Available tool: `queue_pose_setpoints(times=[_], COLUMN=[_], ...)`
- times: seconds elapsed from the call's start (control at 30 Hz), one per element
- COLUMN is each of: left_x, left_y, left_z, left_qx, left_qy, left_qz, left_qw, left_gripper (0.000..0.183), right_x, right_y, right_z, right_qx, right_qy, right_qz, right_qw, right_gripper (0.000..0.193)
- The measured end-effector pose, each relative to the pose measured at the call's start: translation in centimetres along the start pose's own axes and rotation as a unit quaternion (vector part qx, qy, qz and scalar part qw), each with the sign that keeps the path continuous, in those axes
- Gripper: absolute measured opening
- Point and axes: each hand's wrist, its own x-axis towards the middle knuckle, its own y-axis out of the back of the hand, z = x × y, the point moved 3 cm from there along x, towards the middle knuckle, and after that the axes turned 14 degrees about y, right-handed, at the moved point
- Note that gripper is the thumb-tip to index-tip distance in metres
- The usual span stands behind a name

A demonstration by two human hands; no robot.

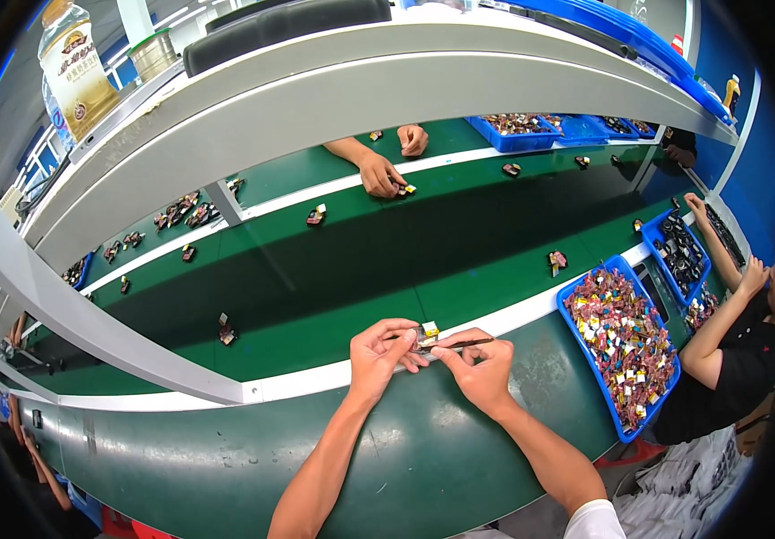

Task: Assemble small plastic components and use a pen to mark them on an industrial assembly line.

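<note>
Over the near rail of the conveyor, my left hand (380,356) pinches a small electronic part between thumb and fingers. A white and yellow tab (429,330) sticks up from that part; the rest is mostly hidden by my fingers. My right hand (479,366) grips a dark, slim tool (465,343) that looks like tweezers. Its tip reaches the part beside my left fingertips. Just right of my hands, a blue tray (625,433) is heaped with small pink, yellow and white wired parts (616,337).
A green conveyor belt (351,314) carries scattered small assemblies (557,262). Across it, a co-worker's hand (378,175) touches one. Another person sits right by a blue tray of black parts (679,251). A grey shelf beam (387,90) arches overhead, holding a bottle (77,76).
</note>
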Motion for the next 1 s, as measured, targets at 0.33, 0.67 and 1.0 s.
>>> queue_pose_setpoints(times=[0.33,0.67,1.0], left_x=[0.1,0.2,0.3], left_y=[0.0,0.3,0.1], left_z=[0.0,-0.2,0.1], left_qx=[0.010,-0.004,-0.002], left_qy=[0.015,0.015,0.022], left_qz=[-0.003,-0.003,-0.020], left_qw=[1.000,1.000,1.000], left_gripper=[0.024,0.022,0.022], right_x=[-0.2,-0.1,-0.2], right_y=[-0.3,-0.3,-0.3], right_z=[0.8,-0.2,-1.0], right_qx=[0.113,0.031,-0.094], right_qy=[-0.103,-0.029,0.144], right_qz=[0.035,0.005,-0.028], right_qw=[0.988,0.999,0.985], right_gripper=[0.010,0.010,0.013])
